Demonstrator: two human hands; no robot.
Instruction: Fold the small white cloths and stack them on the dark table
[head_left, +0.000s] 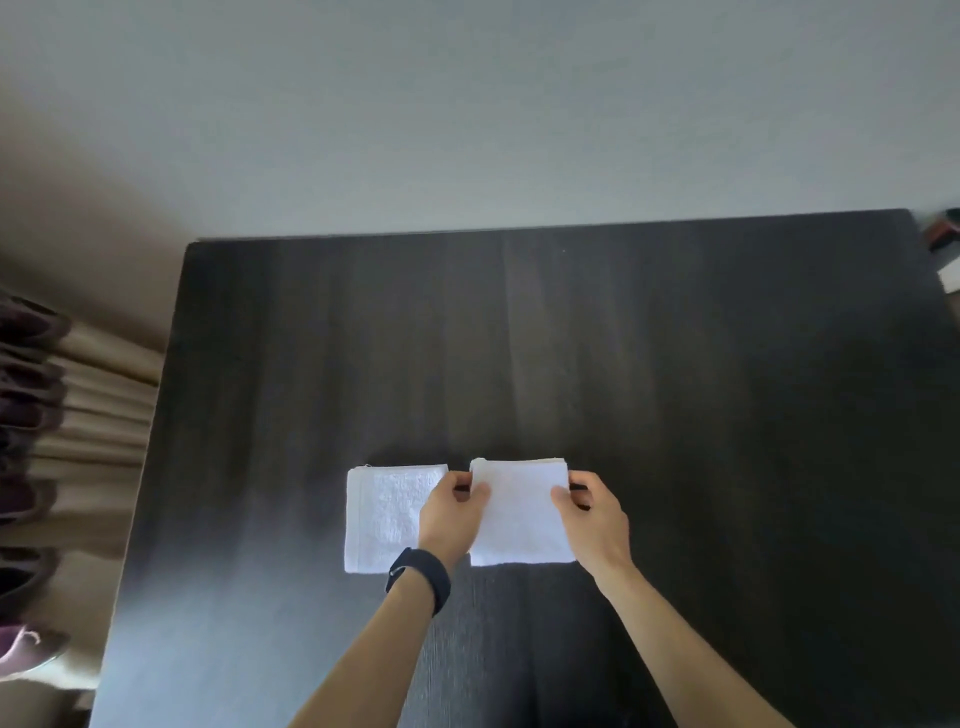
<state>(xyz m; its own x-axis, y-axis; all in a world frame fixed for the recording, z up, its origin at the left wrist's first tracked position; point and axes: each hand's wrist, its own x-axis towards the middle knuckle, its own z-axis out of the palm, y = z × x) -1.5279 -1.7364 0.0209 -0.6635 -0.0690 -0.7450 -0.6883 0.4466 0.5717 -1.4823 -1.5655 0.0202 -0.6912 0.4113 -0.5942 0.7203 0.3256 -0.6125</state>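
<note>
I am pinching the right cloth (522, 514) at both sides, with the left cloth (387, 514) lying folded just beside it.

Shoes (26, 405) are sitting on the floor off the table (675, 364) edge. The left cloth is lying flat on the table, and my left wrist with its band (420, 577) is crossing its near right corner. My left hand (449, 512) is pinching the right cloth's left edge, thumb on top and fingers curled under. That cloth is sitting toward the table's near middle; I cannot tell whether it is lifted. My right hand (592, 514) is pinching its right edge the same way. I judge that stacking is coming next. Gripping only the far part, I am risking the layers sagging open, the cloth landing crooked, or my wrist dragging the left cloth askew. No brand or writing is showing readably.
</note>
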